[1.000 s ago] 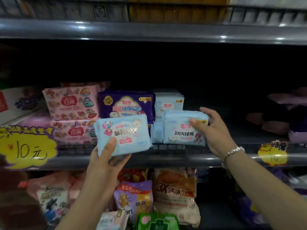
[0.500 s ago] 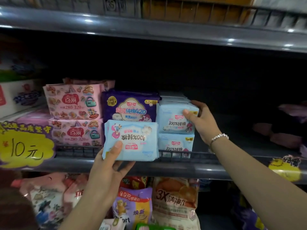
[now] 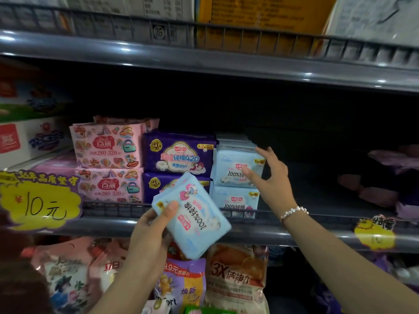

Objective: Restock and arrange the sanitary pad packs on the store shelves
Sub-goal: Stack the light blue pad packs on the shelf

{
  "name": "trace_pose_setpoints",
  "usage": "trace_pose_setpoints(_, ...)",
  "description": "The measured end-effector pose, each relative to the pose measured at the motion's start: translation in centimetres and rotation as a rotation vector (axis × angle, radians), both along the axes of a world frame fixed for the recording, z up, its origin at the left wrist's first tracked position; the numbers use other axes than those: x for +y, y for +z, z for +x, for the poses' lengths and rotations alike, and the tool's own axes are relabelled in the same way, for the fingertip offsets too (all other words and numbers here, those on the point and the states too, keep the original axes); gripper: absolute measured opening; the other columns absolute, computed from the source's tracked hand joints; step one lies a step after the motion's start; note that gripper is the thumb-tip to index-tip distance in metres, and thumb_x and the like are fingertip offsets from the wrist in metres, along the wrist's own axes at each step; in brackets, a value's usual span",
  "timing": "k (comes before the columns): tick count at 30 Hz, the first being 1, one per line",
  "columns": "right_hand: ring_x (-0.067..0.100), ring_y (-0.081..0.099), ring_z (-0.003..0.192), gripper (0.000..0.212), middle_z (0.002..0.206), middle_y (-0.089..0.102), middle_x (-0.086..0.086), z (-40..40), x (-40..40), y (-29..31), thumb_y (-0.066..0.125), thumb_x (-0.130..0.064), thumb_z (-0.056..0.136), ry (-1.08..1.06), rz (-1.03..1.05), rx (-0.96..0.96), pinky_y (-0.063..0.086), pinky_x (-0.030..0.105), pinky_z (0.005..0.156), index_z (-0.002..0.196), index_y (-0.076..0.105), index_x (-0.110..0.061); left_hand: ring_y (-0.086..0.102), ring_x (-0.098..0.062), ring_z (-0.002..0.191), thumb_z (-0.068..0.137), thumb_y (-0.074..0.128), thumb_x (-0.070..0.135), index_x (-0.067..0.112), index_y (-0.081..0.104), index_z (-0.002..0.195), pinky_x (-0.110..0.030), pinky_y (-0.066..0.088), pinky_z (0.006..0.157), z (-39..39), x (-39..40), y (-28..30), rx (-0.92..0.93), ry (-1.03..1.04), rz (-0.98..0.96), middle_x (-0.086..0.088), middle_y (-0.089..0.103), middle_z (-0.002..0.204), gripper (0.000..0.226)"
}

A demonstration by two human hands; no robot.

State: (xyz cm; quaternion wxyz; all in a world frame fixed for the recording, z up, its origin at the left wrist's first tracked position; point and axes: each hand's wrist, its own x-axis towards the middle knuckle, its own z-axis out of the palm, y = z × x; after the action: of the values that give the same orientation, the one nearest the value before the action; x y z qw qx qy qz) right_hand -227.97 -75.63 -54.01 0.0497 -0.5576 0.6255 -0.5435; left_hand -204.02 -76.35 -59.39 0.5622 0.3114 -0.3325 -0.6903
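Her right hand (image 3: 272, 180) has let go, fingers spread beside the 2 stacked blue packs (image 3: 237, 182) near the shelf (image 3: 317, 234) front edge, while the left hand (image 3: 152, 236) pinches a tilted pack (image 3: 192, 216) to stock next.

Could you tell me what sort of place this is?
Most likely a shop aisle: metal shelves with wire rails hold stacked sanitary pad packs, and a yellow handwritten price tag reading 10 yuan hangs on the shelf edge.
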Motion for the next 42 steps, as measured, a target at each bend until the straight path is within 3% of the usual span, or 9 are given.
trace_pose_setpoints(4, -0.003, 0.029, 0.127, 0.034, 0.133, 0.044, -0.02, 2.4, 3.0, -0.4, 0.06, -0.053, 0.077, 0.11, 0.0, -0.023, 0.032, 0.018, 0.101, 0.11, 0.053, -0.05, 0.073, -0.028, 0.082, 0.064, 0.072, 0.023, 0.007, 0.065, 0.106, -0.043, 0.06, 0.064, -0.1, 0.6, 0.2, -0.095, -0.033, -0.037, -0.013, 0.074, 0.095, 0.045)
trace_pose_setpoints(6, -0.003, 0.032, 0.128, 0.039, 0.127, 0.047, -0.027, 3.4, 4.2, -1.0, 0.055, -0.06, 0.072, 0.151, 0.028, -0.044, 0.03, 0.021, 0.101, 0.11, 0.055, -0.053, 0.072, -0.03, 0.087, 0.063, 0.073, 0.024, 0.008, 0.065, 0.11, -0.045, 0.06, 0.069, -0.3, 1.0, 0.3, -0.128, -0.052, -0.055, -0.014, 0.074, 0.097, 0.051)
trace_pose_setpoints(10, 0.0, 0.056, 0.114, 0.051, 0.126, 0.056, -0.019, 4.6, 6.1, -2.8, 0.061, -0.071, 0.073, 0.443, 0.247, -0.206, 0.051, 0.026, 0.091, 0.119, 0.052, -0.051, 0.072, -0.031, 0.089, 0.063, 0.075, 0.024, 0.01, 0.063, 0.116, -0.046, 0.058, 0.075, -0.7, 1.8, 0.8, -0.21, -0.072, -0.15, -0.011, 0.074, 0.101, 0.056)
trace_pose_setpoints(17, 0.014, 0.064, 0.108, 0.056, 0.115, 0.067, -0.005, 4.1, 6.5, -4.9, 0.084, -0.043, 0.067, 0.579, 0.298, -0.418, 0.055, 0.04, 0.089, 0.117, 0.06, -0.039, 0.072, -0.018, 0.087, 0.063, 0.071, 0.023, 0.023, 0.067, 0.111, -0.029, 0.058, 0.065, -1.3, 3.1, 1.9, -0.399, -0.124, -0.306, 0.003, 0.075, 0.1, 0.048)
trace_pose_setpoints(26, 0.017, 0.069, 0.099, 0.057, 0.112, 0.068, 0.003, 3.0, 5.4, -2.5, 0.074, -0.031, 0.065, 0.502, 0.058, -0.811, 0.055, 0.033, 0.082, 0.115, 0.052, -0.017, 0.071, -0.015, 0.093, 0.067, 0.075, 0.024, 0.021, 0.055, 0.119, -0.033, 0.059, 0.076, -2.4, 1.8, 3.8, -0.422, -0.067, -0.217, 0.001, 0.071, 0.106, 0.056)
trace_pose_setpoints(30, 0.016, 0.069, 0.098, 0.056, 0.117, 0.065, 0.003, 2.3, 5.6, -0.5, 0.074, -0.042, 0.065, 0.415, 0.052, -0.663, 0.058, 0.032, 0.078, 0.113, 0.052, -0.024, 0.067, 0.001, 0.095, 0.089, 0.063, 0.019, 0.025, 0.061, 0.118, -0.018, 0.056, 0.071, -4.3, 0.8, 6.5, -0.576, 0.061, -0.456, 0.01, 0.071, 0.108, 0.03)
trace_pose_setpoints(35, 0.001, 0.055, 0.103, 0.046, 0.12, 0.052, -0.011, -0.6, 2.9, 4.1, 0.067, -0.042, 0.081, 0.16, -0.004, -0.277, 0.048, 0.011, 0.056, 0.122, 0.051, -0.028, 0.063, 0.007, 0.095, 0.091, 0.062, 0.017, 0.03, 0.061, 0.117, -0.012, 0.054, 0.075, -7.0, -2.4, 11.8, -0.688, 0.125, -0.7, 0.019, 0.067, 0.104, 0.029)
trace_pose_setpoints(39, -0.003, 0.06, 0.09, 0.051, 0.11, 0.063, -0.011, -3.7, -1.6, 7.4, 0.069, -0.026, 0.086, 0.186, -0.036, -0.375, 0.049, 0.011, 0.057, 0.132, 0.05, -0.02, 0.064, -0.01, 0.104, 0.089, 0.065, 0.012, 0.011, 0.054, 0.134, -0.027, 0.054, 0.088, -9.8, -6.8, 15.0, -0.75, 0.124, -0.712, -0.003, 0.064, 0.124, 0.046)
trace_pose_setpoints(42, 0.011, 0.064, 0.097, 0.05, 0.117, 0.065, -0.001, -5.7, -5.6, 8.6, 0.071, -0.019, 0.085, 0.187, -0.017, -0.406, 0.051, 0.019, 0.076, 0.131, 0.052, -0.014, 0.057, -0.017, 0.118, 0.088, 0.067, 0.01, 0.004, 0.044, 0.14, -0.023, 0.047, 0.095, -11.9, -10.6, 16.5, -0.788, 0.134, -0.662, -0.01, 0.055, 0.137, 0.057)
